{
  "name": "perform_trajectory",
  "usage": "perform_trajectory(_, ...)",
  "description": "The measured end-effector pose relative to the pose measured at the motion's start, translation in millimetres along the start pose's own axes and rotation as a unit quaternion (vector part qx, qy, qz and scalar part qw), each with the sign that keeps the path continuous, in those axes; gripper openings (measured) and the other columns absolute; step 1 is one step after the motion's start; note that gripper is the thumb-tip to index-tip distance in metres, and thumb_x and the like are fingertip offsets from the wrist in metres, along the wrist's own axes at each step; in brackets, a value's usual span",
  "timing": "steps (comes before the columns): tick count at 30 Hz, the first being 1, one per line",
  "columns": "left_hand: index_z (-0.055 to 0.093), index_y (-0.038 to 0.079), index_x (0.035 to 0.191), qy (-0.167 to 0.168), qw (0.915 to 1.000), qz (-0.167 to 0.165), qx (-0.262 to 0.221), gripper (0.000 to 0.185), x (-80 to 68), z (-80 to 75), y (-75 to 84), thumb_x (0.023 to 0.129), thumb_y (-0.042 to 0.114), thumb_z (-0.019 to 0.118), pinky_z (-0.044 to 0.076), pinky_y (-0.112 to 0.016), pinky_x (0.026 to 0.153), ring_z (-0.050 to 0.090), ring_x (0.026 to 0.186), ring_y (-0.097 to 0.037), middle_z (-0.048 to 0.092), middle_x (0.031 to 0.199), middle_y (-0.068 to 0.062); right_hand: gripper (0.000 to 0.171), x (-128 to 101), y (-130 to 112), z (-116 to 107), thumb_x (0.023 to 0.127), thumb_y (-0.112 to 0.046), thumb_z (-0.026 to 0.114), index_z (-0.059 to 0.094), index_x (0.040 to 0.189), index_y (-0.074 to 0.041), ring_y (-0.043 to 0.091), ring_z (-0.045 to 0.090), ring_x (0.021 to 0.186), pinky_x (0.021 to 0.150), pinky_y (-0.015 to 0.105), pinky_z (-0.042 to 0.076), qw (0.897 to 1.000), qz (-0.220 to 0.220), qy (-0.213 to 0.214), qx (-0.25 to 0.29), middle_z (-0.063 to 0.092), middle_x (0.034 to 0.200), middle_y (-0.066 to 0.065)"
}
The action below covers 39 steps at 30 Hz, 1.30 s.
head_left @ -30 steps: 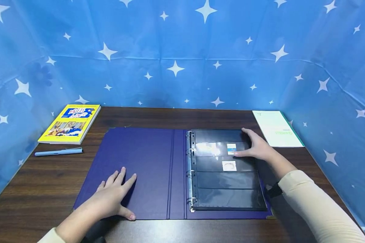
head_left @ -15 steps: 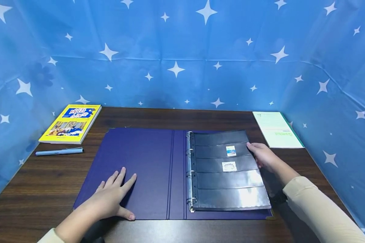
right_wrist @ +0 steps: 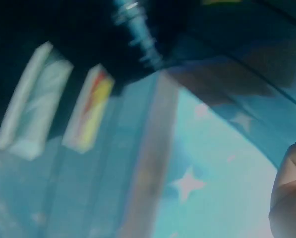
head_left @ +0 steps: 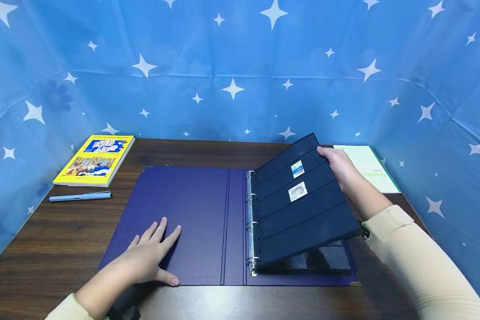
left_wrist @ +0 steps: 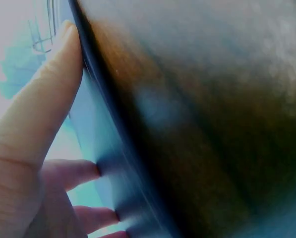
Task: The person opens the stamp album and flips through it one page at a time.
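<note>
Your right hand [head_left: 340, 166] pinches the outer edge of the page [head_left: 304, 218], tilted up on the binder [head_left: 196, 204] rings; your left hand [head_left: 148, 260] rests spread on the cover, gripping nothing. Expect a light, flexible, slick page; hold that edge, clear of the stamps [head_left: 298, 191].

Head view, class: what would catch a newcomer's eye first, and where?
First, probably the black page, held tilted up by the right hand over the right side of the open purple binder. Next, the star-patterned blue curtain behind the table, and the yellow book at the table's far left.
</note>
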<state>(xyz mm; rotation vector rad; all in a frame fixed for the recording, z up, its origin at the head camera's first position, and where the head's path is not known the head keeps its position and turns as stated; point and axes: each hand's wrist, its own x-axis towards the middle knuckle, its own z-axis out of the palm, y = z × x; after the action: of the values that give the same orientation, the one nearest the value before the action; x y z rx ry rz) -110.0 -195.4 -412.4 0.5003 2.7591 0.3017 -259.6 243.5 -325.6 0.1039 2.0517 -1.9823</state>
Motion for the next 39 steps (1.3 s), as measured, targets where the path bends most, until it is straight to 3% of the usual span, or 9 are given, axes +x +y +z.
perform_trajectory(4, 0.031, 0.009, 0.147, -0.002, 1.0, 0.0, 0.002, 0.123, 0.5, -0.5, -0.8, 0.05, 0.074, 0.069, 0.019, -0.073, 0.092, 0.015, 0.133, -0.051, 0.013, 0.148, -0.032, 0.032, 1.3, -27.1, 28.0, 0.1, -0.032, 0.043, 0.054, 0.101, -0.001, 0.008, 0.052, 0.042, 0.039, 0.023, 0.04, 0.999, -0.022, -0.014, 0.024, 0.059, 0.061, -0.001)
perform_trajectory(8, 0.032, 0.009, 0.146, -0.006, 1.0, 0.001, 0.001, 0.121, 0.9, -2.1, -1.3, 0.051, 0.073, 0.069, 0.021, -0.072, 0.091, 0.016, 0.133, -0.051, 0.014, 0.148, -0.032, 0.034, 2.0, -45.4, 56.7, 0.101, -0.029, 0.043, 0.047, 0.078, -0.004, 0.005, 0.029, 0.031, 0.031, 0.02, 0.023, 0.997, -0.048, -0.048, 0.041, 0.037, 0.049, -0.005)
perform_trajectory(13, 0.038, 0.006, 0.143, -0.016, 0.9999, 0.0, -0.001, 0.105, 4.9, -12.7, -3.1, 0.063, 0.068, 0.068, 0.027, -0.071, 0.088, 0.022, 0.13, -0.052, 0.022, 0.146, -0.031, 0.038, 3.1, -58.6, 88.3, 0.1, -0.027, 0.044, 0.038, 0.069, -0.007, 0.007, 0.029, 0.031, 0.031, 0.02, 0.023, 0.995, -0.08, -0.058, 0.018, 0.035, 0.048, -0.003)
perform_trajectory(18, 0.045, -0.002, 0.135, -0.018, 0.9998, -0.005, 0.001, 0.087, 13.6, -46.2, 0.5, 0.079, 0.063, 0.06, 0.035, -0.063, 0.089, 0.038, 0.123, -0.048, 0.042, 0.135, -0.03, 0.04, 7.4, -64.6, 115.4, 0.1, -0.026, 0.044, 0.039, 0.066, -0.006, 0.011, 0.037, 0.031, 0.033, 0.022, 0.028, 0.993, -0.1, -0.05, -0.03, 0.041, 0.044, 0.0)
perform_trajectory(23, 0.056, -0.001, 0.122, 0.063, 0.9933, 0.023, -0.093, 0.063, 25.6, -92.4, 23.5, 0.093, 0.054, 0.047, 0.045, -0.05, 0.084, 0.059, 0.103, -0.032, 0.063, 0.112, -0.016, 0.041, 14.4, -69.5, 143.6, 0.101, -0.024, 0.042, 0.038, 0.064, -0.005, 0.012, 0.039, 0.031, 0.034, 0.022, 0.028, 0.994, -0.081, -0.066, -0.026, 0.042, 0.044, 0.002)
perform_trajectory(26, 0.062, 0.004, 0.109, 0.113, 0.9708, 0.045, -0.207, 0.056, 35.8, -115.3, 45.9, 0.096, 0.053, 0.039, 0.05, -0.043, 0.076, 0.065, 0.084, -0.023, 0.068, 0.094, -0.007, 0.042, 17.1, -72.9, 159.8, 0.101, -0.023, 0.041, 0.037, 0.063, -0.005, 0.013, 0.039, 0.032, 0.035, 0.023, 0.029, 0.993, -0.073, -0.078, -0.041, 0.043, 0.045, 0.002)
perform_trajectory(30, 0.065, 0.006, 0.092, 0.129, 0.9377, 0.052, -0.318, 0.061, 49.2, -136.8, 79.0, 0.095, 0.059, 0.036, 0.052, -0.039, 0.067, 0.066, 0.066, -0.021, 0.069, 0.078, -0.004, 0.044, 19.7, -75.6, 176.4, 0.101, -0.023, 0.04, 0.038, 0.061, -0.004, 0.013, 0.039, 0.032, 0.035, 0.023, 0.029, 0.99, -0.073, -0.101, -0.062, 0.044, 0.045, 0.003)
perform_trajectory(34, 0.06, 0.007, 0.074, 0.125, 0.9406, 0.063, -0.309, 0.05, 58.3, -146.5, 103.2, 0.095, 0.05, 0.045, 0.045, -0.034, 0.053, 0.063, 0.056, -0.022, 0.064, 0.064, -0.005, 0.046, 22.1, -74.6, 184.2, 0.102, -0.023, 0.04, 0.038, 0.059, -0.004, 0.012, 0.038, 0.031, 0.035, 0.023, 0.026, 0.988, -0.074, -0.118, -0.072, 0.045, 0.045, 0.004)
perform_trajectory(39, 0.052, 0.008, 0.066, 0.124, 0.9524, 0.052, -0.274, 0.034, 59.0, -149.7, 111.1, 0.095, 0.025, 0.046, 0.037, -0.031, 0.046, 0.059, 0.05, -0.021, 0.056, 0.056, -0.007, 0.046, 22.3, -71.9, 177.2, 0.101, -0.028, 0.043, 0.04, 0.062, -0.004, 0.013, 0.039, 0.032, 0.034, 0.023, 0.026, 0.987, -0.082, -0.116, -0.073, 0.045, 0.045, 0.005)
